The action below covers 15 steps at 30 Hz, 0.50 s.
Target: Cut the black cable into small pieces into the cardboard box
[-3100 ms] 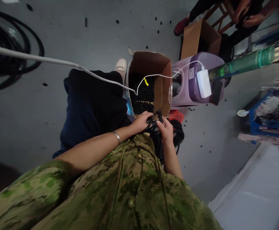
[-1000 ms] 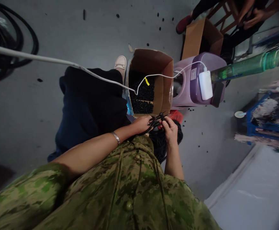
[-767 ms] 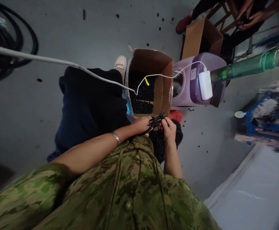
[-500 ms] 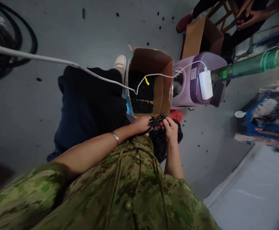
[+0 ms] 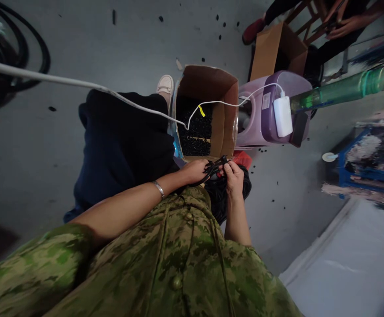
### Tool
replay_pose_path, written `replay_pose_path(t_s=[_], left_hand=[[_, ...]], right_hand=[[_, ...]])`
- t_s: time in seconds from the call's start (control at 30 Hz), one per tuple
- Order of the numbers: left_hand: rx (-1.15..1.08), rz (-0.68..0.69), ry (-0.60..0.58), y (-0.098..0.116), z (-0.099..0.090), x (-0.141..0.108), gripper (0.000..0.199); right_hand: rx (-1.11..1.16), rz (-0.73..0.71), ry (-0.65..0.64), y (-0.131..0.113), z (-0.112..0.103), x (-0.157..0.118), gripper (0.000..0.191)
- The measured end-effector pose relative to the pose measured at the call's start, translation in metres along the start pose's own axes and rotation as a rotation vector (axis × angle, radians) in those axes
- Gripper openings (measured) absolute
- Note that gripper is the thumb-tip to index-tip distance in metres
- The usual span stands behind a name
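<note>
Close to my body, my left hand (image 5: 196, 171) is closed round a black, branching rubber-like piece (image 5: 214, 168) with several thin strands. The fingers of my right hand (image 5: 234, 177) pinch the far end of that same piece, where a thick dark tip stands up. Just beyond both hands is an open cardboard box (image 5: 225, 127) holding many small black parts (image 5: 196, 146). Below my right hand lies a heap of black strands (image 5: 217, 198), partly hidden by my wrist. What exactly the piece is, I cannot tell.
A white cable (image 5: 139, 107) with a yellow tag crosses over the box to a white power bank (image 5: 283, 116) on a purple plastic stool (image 5: 256, 132). A green bottle (image 5: 343, 91) lies beside it. Another person's hands (image 5: 343, 27) are at upper right, near a second box (image 5: 266, 50). Black hoses (image 5: 43, 48) lie left.
Both my hands keep their hold on the black piece, almost unmoved. The view has shifted very slightly. The other person's hands at upper right have moved a little.
</note>
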<state>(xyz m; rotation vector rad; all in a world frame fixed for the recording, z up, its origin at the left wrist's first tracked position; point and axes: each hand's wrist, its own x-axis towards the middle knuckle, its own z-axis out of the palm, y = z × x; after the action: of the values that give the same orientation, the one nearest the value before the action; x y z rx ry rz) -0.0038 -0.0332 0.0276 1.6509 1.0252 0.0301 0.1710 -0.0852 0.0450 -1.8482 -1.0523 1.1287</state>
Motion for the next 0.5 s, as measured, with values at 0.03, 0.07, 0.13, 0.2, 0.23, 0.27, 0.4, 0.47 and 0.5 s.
replay_pose_path(t_s=[0.03,0.07,0.13,0.2,0.23,0.27,0.4,0.47,0.5], left_hand=[[-0.009,0.004,0.002,0.0002,-0.0004,-0.0001,0.023],[-0.017,0.005,0.002,0.0005,-0.0009,-0.0003,0.023],[-0.022,-0.001,0.000,0.0011,-0.0020,-0.0005,0.023],[-0.008,-0.013,-0.005,0.0016,-0.0027,-0.0007,0.023],[0.004,-0.018,-0.007,0.0018,-0.0029,-0.0007,0.023],[0.017,-0.022,-0.010,0.0020,-0.0029,-0.0007,0.023],[0.032,-0.023,-0.011,0.0019,-0.0020,-0.0005,0.023],[0.019,-0.020,-0.004,0.0016,-0.0014,-0.0003,0.022],[0.014,-0.019,-0.001,0.0014,-0.0011,-0.0002,0.022]], right_hand=[[-0.006,0.001,-0.005,-0.0010,-0.0001,0.0005,0.034],[-0.015,0.004,-0.012,-0.0017,0.0000,0.0009,0.035],[-0.031,0.011,-0.023,-0.0023,0.0004,0.0014,0.036],[-0.037,0.012,-0.029,-0.0022,0.0009,0.0012,0.035],[-0.040,0.011,-0.032,-0.0022,0.0011,0.0010,0.035],[-0.041,0.009,-0.036,-0.0023,0.0012,0.0007,0.034],[-0.038,0.004,-0.042,-0.0041,0.0007,-0.0005,0.032],[-0.049,0.005,-0.038,-0.0051,0.0004,-0.0005,0.033],[-0.056,0.004,-0.038,-0.0053,0.0004,-0.0004,0.033]])
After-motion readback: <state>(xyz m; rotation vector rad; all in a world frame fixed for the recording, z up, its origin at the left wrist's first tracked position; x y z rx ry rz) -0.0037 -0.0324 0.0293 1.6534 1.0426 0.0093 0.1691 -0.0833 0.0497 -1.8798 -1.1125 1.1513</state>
